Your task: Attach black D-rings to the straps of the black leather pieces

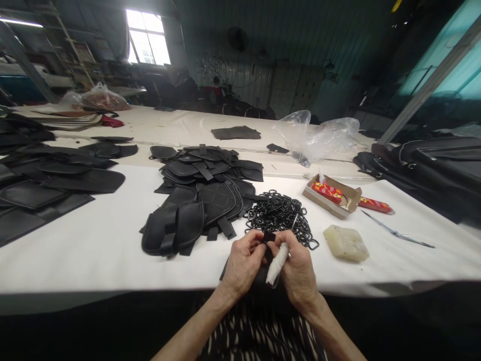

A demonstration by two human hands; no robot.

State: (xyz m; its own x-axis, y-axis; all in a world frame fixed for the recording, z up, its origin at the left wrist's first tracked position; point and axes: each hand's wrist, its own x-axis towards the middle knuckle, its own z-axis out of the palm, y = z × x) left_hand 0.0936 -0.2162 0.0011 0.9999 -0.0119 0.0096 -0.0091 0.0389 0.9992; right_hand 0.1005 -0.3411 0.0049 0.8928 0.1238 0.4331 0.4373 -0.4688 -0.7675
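My left hand (242, 263) is closed, its fingertips pinching the short strap end (269, 236) of a black leather piece at the table's front edge. My right hand (298, 268) meets it there, thumb and finger at the same strap. Tucked in that right hand is a thin pointed metal tool with a white-wrapped handle (277, 265), its tip slanting up and away. Most of the leather piece is hidden under my hands. Just beyond lies a heap of black metal D-rings (278, 213). Left of it, stitched black leather pieces with strap tabs (199, 195) are piled up.
More black leather parts (56, 175) cover the left side. On the right are a cardboard box (330, 195) with red cartons, a yellowish block (346, 243) and a thin pointed strip (398, 231). Clear plastic bags (319, 135) lie behind; black bags (432, 165) sit far right.
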